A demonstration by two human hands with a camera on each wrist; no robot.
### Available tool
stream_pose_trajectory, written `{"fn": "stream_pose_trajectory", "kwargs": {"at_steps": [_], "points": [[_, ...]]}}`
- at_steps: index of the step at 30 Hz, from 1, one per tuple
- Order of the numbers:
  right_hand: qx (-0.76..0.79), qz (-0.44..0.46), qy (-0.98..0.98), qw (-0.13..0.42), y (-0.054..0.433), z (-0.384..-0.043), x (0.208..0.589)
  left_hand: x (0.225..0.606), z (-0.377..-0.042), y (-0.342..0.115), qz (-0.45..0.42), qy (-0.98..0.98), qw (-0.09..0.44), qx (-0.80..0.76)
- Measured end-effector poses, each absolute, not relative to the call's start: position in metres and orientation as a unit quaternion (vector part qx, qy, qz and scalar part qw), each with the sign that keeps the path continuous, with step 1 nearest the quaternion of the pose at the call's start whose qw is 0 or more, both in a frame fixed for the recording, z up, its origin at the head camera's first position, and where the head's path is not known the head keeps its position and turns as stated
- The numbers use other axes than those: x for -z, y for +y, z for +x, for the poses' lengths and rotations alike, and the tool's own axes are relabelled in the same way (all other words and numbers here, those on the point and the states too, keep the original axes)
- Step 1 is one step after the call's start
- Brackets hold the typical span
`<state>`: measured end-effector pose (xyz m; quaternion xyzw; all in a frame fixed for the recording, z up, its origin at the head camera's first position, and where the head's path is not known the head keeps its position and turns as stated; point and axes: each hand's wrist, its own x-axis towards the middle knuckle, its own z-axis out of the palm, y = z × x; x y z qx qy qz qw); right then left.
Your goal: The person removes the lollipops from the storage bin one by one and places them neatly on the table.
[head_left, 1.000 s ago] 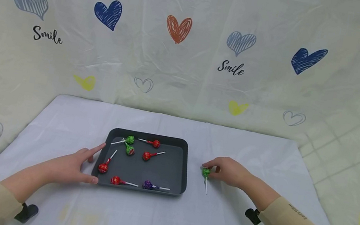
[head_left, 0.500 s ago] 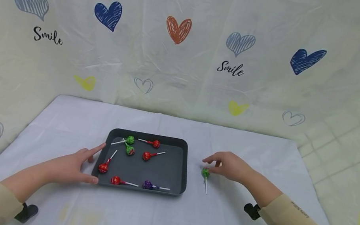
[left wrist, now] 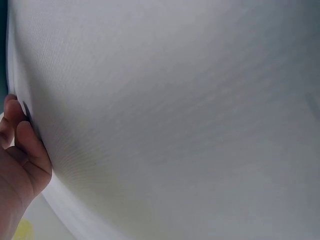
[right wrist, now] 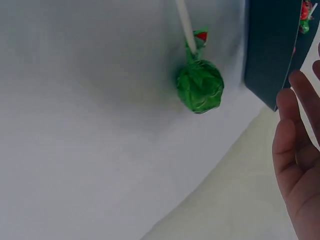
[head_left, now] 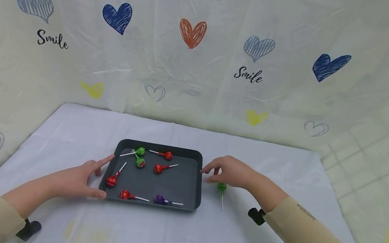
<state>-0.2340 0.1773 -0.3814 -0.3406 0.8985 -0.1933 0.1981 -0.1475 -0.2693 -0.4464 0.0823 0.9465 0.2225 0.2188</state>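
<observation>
A dark grey tray lies on the white cloth, with several wrapped lollipops in it. My left hand touches the tray's left side, index finger at the rim and thumb by the near corner. Beside the right rim is my right hand, its fingertips right at the edge and nothing held. Below it, outside the tray, one green lollipop rests on the cloth, partly covered by the hand in the head view. The right wrist view shows that green lollipop whole, apart from the loosely bent fingers.
Inside the tray are red lollipops, such as one at the left, two green ones at the back left, including this green lollipop, and a purple lollipop along the near side. A heart-printed curtain hangs behind the table.
My right hand has let go of the green lollipop, lifted away and moved left to the tray's right rim. That lollipop stays where it was; the left hand has not moved.
</observation>
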Motion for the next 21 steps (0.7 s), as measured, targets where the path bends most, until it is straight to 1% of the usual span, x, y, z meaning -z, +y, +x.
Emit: {"fn": "stream_pose_trajectory", "kwargs": {"at_steps": [4,15,21], "points": [[0.184,-0.363,0.889,0.211,0.157,-0.233,0.379,0.447,-0.149,-0.269,0.076,0.947,0.220,-0.220],[0.155,-0.392,0.874,0.243,0.113,-0.232,0.377,0.447,-0.147,-0.268,0.081,0.947,0.217,-0.224],[0.121,-0.420,0.864,0.250,0.092,-0.227,0.382,0.449,-0.148,-0.268,0.080,0.949,0.213,-0.218]]}}
